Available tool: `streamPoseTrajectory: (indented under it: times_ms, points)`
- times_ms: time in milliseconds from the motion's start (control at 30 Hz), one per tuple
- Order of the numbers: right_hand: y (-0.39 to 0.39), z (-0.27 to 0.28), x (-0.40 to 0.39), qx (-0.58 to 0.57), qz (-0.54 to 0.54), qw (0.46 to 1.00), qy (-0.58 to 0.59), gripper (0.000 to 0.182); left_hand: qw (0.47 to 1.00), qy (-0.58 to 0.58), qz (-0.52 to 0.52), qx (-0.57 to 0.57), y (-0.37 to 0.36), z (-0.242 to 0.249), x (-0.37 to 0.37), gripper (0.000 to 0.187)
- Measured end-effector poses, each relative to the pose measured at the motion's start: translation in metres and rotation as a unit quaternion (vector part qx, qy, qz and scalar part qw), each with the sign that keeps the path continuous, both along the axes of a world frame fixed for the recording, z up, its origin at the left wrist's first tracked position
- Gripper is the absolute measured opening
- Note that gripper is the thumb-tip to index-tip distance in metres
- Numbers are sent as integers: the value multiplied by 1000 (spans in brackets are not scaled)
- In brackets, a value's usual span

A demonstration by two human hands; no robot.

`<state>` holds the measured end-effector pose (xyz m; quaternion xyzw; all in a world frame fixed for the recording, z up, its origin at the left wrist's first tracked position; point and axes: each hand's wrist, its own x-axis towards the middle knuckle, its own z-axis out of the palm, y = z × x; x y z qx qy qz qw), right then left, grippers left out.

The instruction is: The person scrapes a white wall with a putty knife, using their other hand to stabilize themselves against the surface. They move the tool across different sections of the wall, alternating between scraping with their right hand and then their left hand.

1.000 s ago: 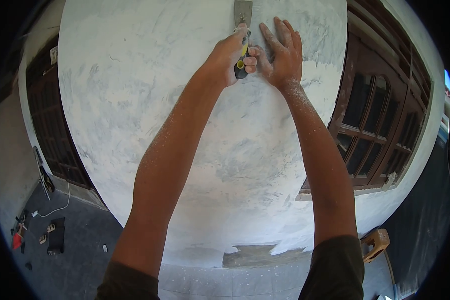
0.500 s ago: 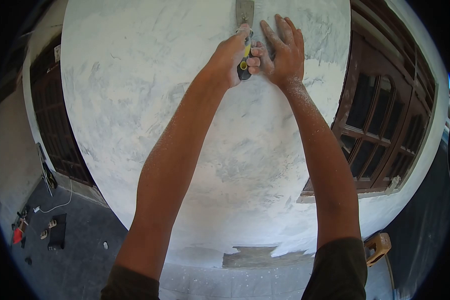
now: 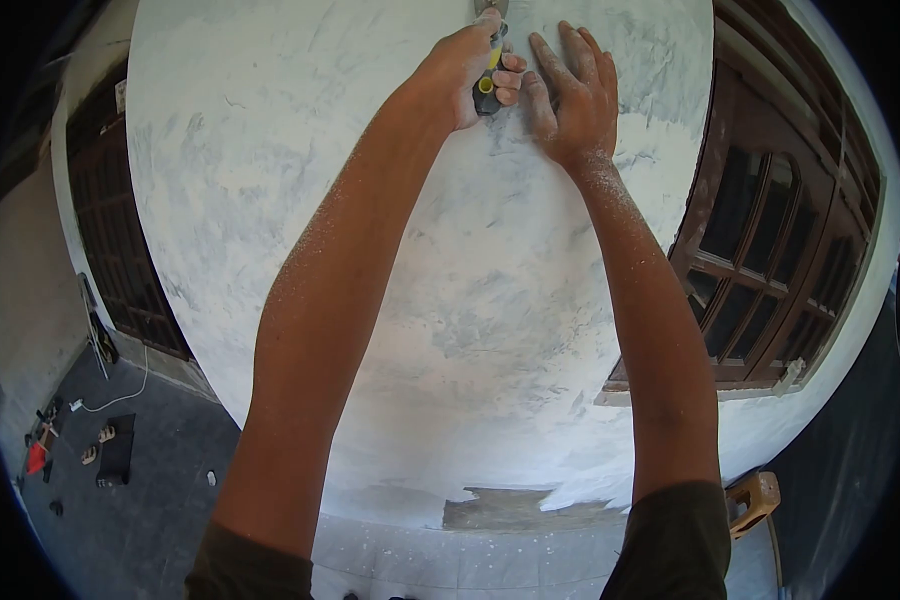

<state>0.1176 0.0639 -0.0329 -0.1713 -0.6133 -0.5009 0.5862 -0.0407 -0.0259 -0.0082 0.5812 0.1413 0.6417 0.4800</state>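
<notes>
My left hand [image 3: 470,70] is wrapped round the black and yellow handle of a scraper [image 3: 486,88] near the top of the view. Only a little of the scraper's metal blade shows above the thumb, at the frame's top edge. Just to the right, my right hand [image 3: 578,100] lies with spread fingers against the wall [image 3: 450,270]. White dust covers the fingers and speckles both forearms. Grey smears and patches mark the white wall surface.
Dark wooden windows [image 3: 760,230] stand at the right and a dark door [image 3: 125,230] at the left. Tools, sandals [image 3: 106,434] and a white cable [image 3: 120,400] lie on the grey floor [image 3: 170,500]. A yellowish stool [image 3: 753,502] is at the lower right.
My left hand has moved up with the scraper, whose blade is now mostly out of view. My right hand is slightly higher and farther right, with its thumb apart from the left hand's fingers.
</notes>
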Motion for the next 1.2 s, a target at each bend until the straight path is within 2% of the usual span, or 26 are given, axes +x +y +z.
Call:
streamPoseTrajectory:
  times_ms: [33, 133, 167, 300, 333, 400, 533, 733, 800, 867, 900, 1033, 1133, 1200]
  points:
    - [0, 0, 0, 2, 6, 1000, 0, 43, 999, -8, 23, -30, -7, -11, 2, 36]
    - [0, 0, 0, 0, 4, 1000, -1, 43, 997, 8, 5, -76, -10, -54, 1, 37]
    - [0, -2, 0, 0, 7, 1000, 1, 43, 997, 15, 5, -72, -10, -55, -1, 37]
    - [0, 0, -1, 2, 7, 1000, 3, 43, 1000, -15, 15, -2, -5, 2, 5, 35]
    - [0, 0, 0, 1, 6, 1000, 4, 43, 1000, -16, 15, -3, -3, 3, 5, 35]
    - [0, 0, 1, -4, 6, 1000, 0, 44, 1000, -12, 3, -7, 0, 1, 7, 33]
    - [-3, 0, 0, -19, 0, 1000, 1, 45, 997, 24, -6, -78, -9, -57, 2, 37]
    - [0, 0, 0, -4, 5, 1000, 4, 43, 1000, -15, 7, -21, 4, -1, 4, 38]
    - [-1, 1, 0, -3, 2, 1000, 5, 43, 999, -11, 20, -39, 0, -26, 5, 39]
    - [-1, -4, -1, -7, 4, 1000, 5, 43, 997, -6, -11, -73, -5, -60, 5, 39]
    - [-1, -4, -1, -9, 4, 1000, 4, 43, 997, -1, 8, -79, -9, -63, 5, 38]
    - [2, 2, 0, 2, -3, 1000, 8, 44, 998, -32, -25, -42, -9, -6, 6, 36]
    - [0, 1, 2, -1, -3, 1000, -5, 45, 998, -28, -6, -50, -6, -17, 6, 35]
    - [2, 3, 1, 1, -1, 1000, -5, 45, 996, -2, -18, -84, -1, -59, 6, 38]
